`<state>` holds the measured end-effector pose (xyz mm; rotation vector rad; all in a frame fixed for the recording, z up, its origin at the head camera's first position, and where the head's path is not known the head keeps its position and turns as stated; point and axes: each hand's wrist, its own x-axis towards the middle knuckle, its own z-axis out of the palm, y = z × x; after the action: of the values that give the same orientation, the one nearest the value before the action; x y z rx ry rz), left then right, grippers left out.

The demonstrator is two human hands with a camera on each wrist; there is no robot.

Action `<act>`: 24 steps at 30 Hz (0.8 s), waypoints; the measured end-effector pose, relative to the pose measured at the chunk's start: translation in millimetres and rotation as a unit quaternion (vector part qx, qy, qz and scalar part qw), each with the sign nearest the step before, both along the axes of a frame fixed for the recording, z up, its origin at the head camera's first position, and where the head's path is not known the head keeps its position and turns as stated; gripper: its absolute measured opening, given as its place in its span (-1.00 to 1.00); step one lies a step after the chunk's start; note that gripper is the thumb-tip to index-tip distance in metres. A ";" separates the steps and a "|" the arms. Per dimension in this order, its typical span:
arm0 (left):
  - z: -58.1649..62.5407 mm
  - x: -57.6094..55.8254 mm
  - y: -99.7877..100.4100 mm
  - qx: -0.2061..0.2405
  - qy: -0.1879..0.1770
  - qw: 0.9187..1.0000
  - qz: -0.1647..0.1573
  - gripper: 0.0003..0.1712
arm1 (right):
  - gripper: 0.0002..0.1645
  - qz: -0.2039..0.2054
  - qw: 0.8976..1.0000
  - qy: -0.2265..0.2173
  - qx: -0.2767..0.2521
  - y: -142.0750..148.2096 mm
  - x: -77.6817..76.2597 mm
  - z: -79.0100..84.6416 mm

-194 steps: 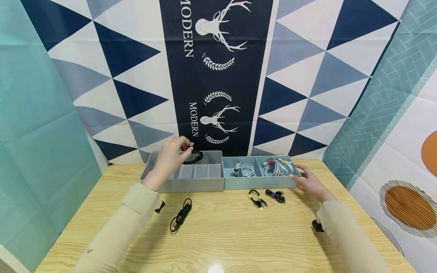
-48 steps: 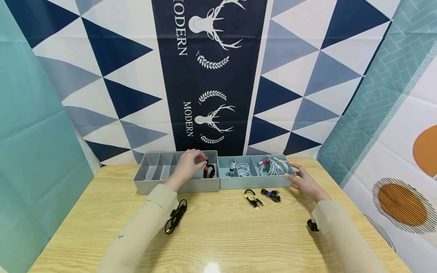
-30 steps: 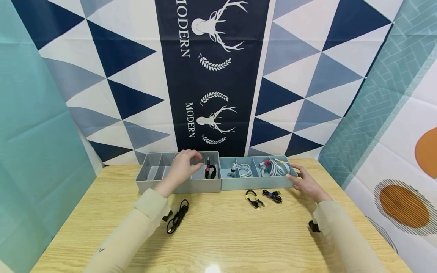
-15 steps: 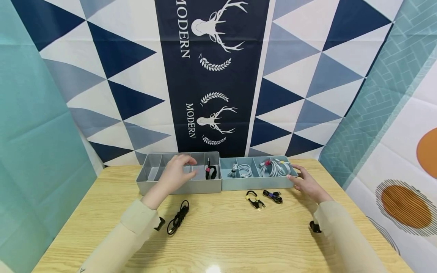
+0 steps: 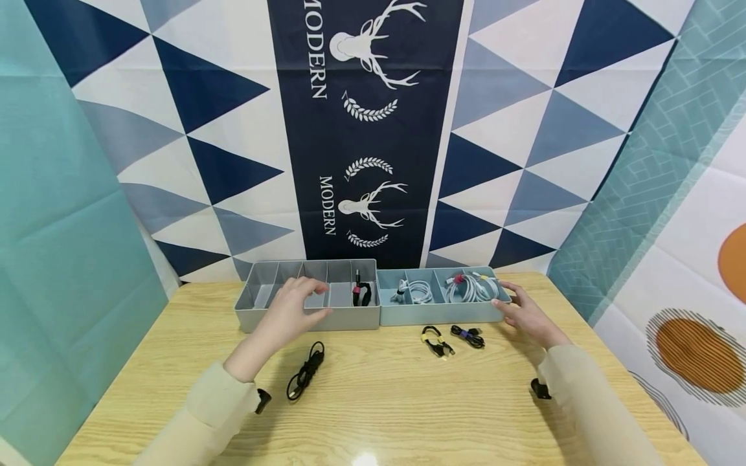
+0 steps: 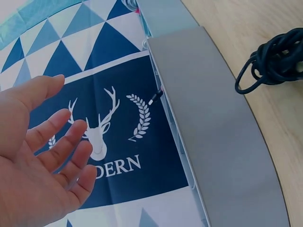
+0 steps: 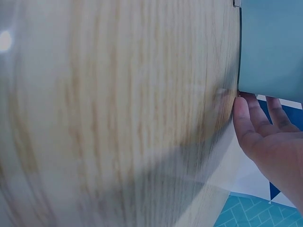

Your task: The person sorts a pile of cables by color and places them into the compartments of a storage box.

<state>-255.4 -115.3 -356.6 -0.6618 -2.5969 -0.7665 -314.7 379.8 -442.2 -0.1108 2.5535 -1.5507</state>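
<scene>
My left hand (image 5: 291,309) hovers over the front wall of the grey divided box (image 5: 315,318), fingers apart and holding nothing. A black cable with a red tie (image 5: 358,294) lies in that box's rightmost compartment, its plug (image 6: 155,97) poking above the rim in the left wrist view. My right hand (image 5: 529,316) touches the right end of the light blue box (image 5: 443,315) with loosely bent fingers. In the right wrist view, the fingertips (image 7: 242,106) meet the end of this box. Nearest to my left hand on the table is a coiled black cable (image 5: 305,372).
White coiled cables (image 5: 419,292) and a white cable bundle with a red tie (image 5: 469,288) sit in the blue box. Before it lie a black cable with yellow ties (image 5: 437,343) and one with a blue tie (image 5: 468,336). A patterned cloth (image 5: 373,142) hangs behind.
My left hand held a black cable over the grey box, let it go in the right compartment, then drew back left and toward me. The right hand stayed at the blue box.
</scene>
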 end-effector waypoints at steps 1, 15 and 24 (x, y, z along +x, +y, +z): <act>-1.2 1.5 -0.7 0.000 0.005 1.000 0.000 -0.62 | 0.00 0.000 1.000 0.000 -0.001 0.0 -0.2 0.2; -25.9 19.0 -18.7 -0.017 0.056 0.998 -0.010 -0.57 | 0.02 -0.006 1.000 -0.006 0.002 1.0 -2.3 -0.1; -41.0 36.4 -32.1 -0.027 0.042 0.999 0.010 -0.54 | -0.01 -0.004 1.000 -0.002 0.003 0.6 -2.5 0.3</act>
<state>-219.0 -147.4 -397.5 -0.6677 -2.5518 -0.6501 -317.2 380.4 -441.9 -0.0955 2.5585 -1.5441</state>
